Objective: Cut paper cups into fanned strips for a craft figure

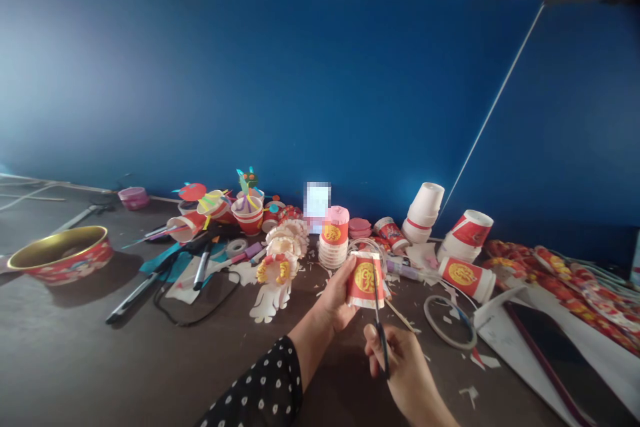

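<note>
My left hand [333, 297] grips a red-and-white paper cup [366, 281] with a round gold emblem, holding it up above the table. My right hand [403, 367] holds a pair of dark scissors [381, 340], with the fingers hiding the handles. The blades point upward, and one lies along the cup's wall near its right side. A black sleeve with white dots [260, 383] covers my left forearm. Small paper scraps lie on the table under both hands.
Craft items crowd the dark table [125, 347]: a gold-rimmed red tin [63, 255], paper-cup crafts [247, 213], fringed white paper [283, 260], stacked cups [424, 212], a tape ring [449, 321], markers [201, 267], and red printed paper [565, 287]. A blue wall [250, 80] stands behind.
</note>
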`<act>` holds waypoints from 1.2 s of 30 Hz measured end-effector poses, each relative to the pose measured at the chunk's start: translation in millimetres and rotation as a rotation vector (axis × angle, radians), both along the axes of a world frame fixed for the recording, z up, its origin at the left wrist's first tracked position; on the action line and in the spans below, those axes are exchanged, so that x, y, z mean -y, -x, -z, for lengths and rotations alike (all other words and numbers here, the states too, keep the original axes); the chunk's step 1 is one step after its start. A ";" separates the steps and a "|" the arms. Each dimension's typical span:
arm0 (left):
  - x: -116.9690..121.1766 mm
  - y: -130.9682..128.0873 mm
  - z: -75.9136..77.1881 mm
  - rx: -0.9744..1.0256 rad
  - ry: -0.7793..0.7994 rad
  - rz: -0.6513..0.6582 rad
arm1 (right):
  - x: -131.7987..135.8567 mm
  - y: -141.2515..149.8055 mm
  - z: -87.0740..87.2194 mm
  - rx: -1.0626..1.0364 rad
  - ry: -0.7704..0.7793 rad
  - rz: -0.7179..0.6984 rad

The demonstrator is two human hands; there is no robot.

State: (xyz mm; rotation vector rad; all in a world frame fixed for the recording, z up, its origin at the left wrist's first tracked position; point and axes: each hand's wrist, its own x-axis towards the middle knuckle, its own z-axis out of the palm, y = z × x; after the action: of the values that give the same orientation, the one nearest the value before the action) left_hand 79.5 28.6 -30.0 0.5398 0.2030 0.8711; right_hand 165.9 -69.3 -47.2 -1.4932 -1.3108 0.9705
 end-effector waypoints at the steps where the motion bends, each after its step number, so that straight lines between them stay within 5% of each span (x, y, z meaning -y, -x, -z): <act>1: 0.3 0.1 -0.5 0.025 -0.027 -0.003 | 0.0 0.1 0.3 -0.001 0.002 -0.001; 25: -4.2 4.4 -2.1 0.071 -0.058 0.026 | 5.0 1.7 -0.1 0.054 -0.016 -0.055; 36: -4.2 11.7 -14.9 -0.023 0.048 -0.110 | 10.7 6.8 -10.3 0.226 0.038 -0.115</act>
State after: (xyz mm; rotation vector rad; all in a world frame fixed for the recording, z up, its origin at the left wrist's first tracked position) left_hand 67.8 32.8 -15.1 0.4976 0.2757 0.9648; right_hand 159.0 -80.1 -36.9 -1.6074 -1.5618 0.9237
